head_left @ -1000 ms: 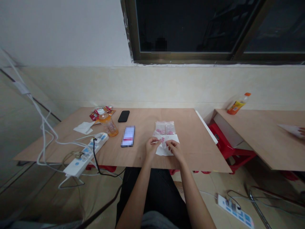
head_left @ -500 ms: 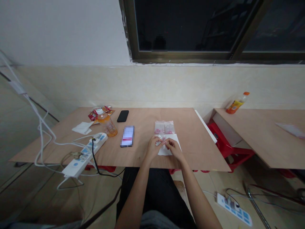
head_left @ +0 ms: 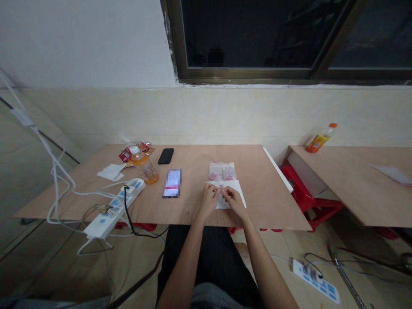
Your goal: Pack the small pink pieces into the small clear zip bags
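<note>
My left hand [head_left: 207, 201] and my right hand [head_left: 234, 201] meet over a white sheet of paper [head_left: 240, 193] near the table's front edge. The fingers of both are bent into a pinch, fingertips close together. Between them shows a small, pale pinkish bit, too small to name. Just beyond the paper lie two small clear plastic bags, a left bag [head_left: 215, 171] and a right bag [head_left: 229, 171], side by side, each with something pink inside. Left of my hands, a phone [head_left: 172, 183] with a lit screen lies flat.
A black phone [head_left: 166, 156], an orange-tinted bottle [head_left: 146, 168], red wrappers [head_left: 126, 155], a tissue [head_left: 111, 172] and a power strip [head_left: 112, 212] with cables occupy the table's left side. Red stools [head_left: 301, 189] stand between it and another table [head_left: 357, 180], which holds a drink bottle [head_left: 320, 139].
My left hand has turned slightly and its fingers have drawn closer together. The clear, shiny plastic seen between the hands earlier is less visible now. The paper's right edge has shifted slightly.
</note>
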`<control>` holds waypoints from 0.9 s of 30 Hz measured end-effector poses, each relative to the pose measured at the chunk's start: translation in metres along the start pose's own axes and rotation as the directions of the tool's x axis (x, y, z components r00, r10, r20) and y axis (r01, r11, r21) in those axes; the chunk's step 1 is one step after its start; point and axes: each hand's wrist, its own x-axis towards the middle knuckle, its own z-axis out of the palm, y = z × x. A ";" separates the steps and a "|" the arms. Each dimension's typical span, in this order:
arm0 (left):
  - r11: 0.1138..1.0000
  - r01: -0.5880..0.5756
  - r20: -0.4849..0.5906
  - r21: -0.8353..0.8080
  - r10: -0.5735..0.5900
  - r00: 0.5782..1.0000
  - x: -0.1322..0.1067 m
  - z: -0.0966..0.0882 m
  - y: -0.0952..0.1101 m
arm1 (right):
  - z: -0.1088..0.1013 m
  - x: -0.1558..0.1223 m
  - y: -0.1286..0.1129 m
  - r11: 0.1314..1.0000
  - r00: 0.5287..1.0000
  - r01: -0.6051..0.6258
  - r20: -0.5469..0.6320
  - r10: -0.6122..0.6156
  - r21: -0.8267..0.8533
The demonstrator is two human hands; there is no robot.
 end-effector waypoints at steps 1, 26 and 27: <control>1.000 0.012 -0.006 -0.017 -0.012 1.000 0.000 0.000 0.000 | 0.000 0.000 0.000 1.000 1.000 -0.008 0.004 0.008 0.011; 0.986 -0.072 -0.121 0.151 0.090 0.988 -0.005 0.001 0.004 | 0.002 -0.001 -0.006 0.985 0.998 -0.023 -0.062 0.012 -0.174; 0.982 -0.054 -0.160 0.181 0.084 0.984 -0.006 0.003 0.004 | 0.004 -0.002 -0.008 0.968 0.995 -0.039 -0.095 0.016 -0.247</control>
